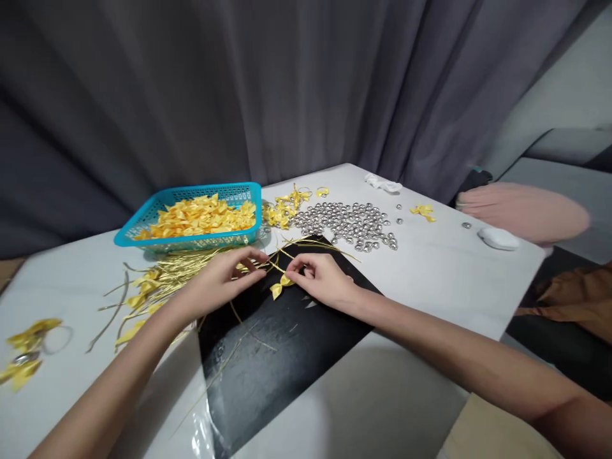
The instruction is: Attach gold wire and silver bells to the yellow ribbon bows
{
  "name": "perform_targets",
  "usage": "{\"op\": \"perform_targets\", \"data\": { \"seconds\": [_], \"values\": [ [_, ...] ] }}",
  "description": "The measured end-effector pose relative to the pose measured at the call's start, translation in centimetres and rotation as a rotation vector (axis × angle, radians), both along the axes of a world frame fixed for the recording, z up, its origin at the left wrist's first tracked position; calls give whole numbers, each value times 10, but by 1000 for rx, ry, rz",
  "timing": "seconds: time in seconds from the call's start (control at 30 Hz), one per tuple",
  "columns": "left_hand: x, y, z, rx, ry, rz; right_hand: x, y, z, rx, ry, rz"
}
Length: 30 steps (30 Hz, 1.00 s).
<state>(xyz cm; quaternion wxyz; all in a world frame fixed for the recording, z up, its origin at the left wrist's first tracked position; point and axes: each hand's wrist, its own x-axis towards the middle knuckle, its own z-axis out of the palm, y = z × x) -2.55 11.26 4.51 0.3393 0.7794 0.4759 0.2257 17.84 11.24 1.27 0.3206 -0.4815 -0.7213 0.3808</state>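
Pinched together, the grip of the right hand (318, 278) is on one yellow bow (276, 292) in the head view, while the left hand (234, 275) has its thumb and finger apart, close to a thin gold strand (276, 266); you can't tell if it touches. That bow is over the black mat (268, 376) on the white counter (430, 268). It is small and shiny, with one wide end poking out and the rest hidden by fingers. No silver shows on it, so it looks only part done. Some look further along: a joined pair (38, 330) at the left edge has a silver bead (25, 359) and a ring, and the back pile (282, 213) may be joined too, but it is too small to be sure. Lots seems left, because the blue basket (191, 241) is heaped with loose bows (201, 217), gold wires (186, 274) lie in front of it, and many silver beads (354, 223) are spread out behind the mat.
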Motion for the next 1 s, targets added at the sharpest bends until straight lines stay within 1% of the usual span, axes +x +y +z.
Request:
{"op": "perform_targets", "data": {
  "seconds": [0.07,0.13,0.2,0.23,0.3,0.37,0.47,0.57,0.7,0.73,0.8,0.87,0.9,1.0],
  "values": [
    [-6,-5,18,52,62,37,-1,-1,-2,78,-3,14],
    [-10,-12,32,85,118,47,-1,-1,-3,158,-4,23],
    [-12,-19,40,97,211,12,0,-1,-4,229,-7,32],
    [-12,-22,41,92,277,-19,0,-1,-4,260,-8,36],
    [-9,-27,39,68,438,-77,1,0,-4,312,-9,34],
    [-3,-31,32,34,605,-106,2,2,-4,352,-4,17],
    [8,-32,20,-5,745,-127,6,9,-3,397,1,-20],
    [13,-30,13,14,753,-127,15,21,-3,433,-13,-51],
    [5,-27,14,94,742,-39,23,31,-2,460,-29,-73],
    [1,-27,14,78,759,-25,23,30,-2,463,-29,-67],
    [-6,-28,16,-20,792,-30,20,24,-3,473,-32,-27],
    [-8,-30,18,-125,758,-63,16,16,-3,488,-43,42],
    [-7,-31,18,-151,731,-82,13,12,-3,496,-48,74],
    [0,-37,21,-123,727,-98,8,3,-1,513,-50,114]
  ]
}}
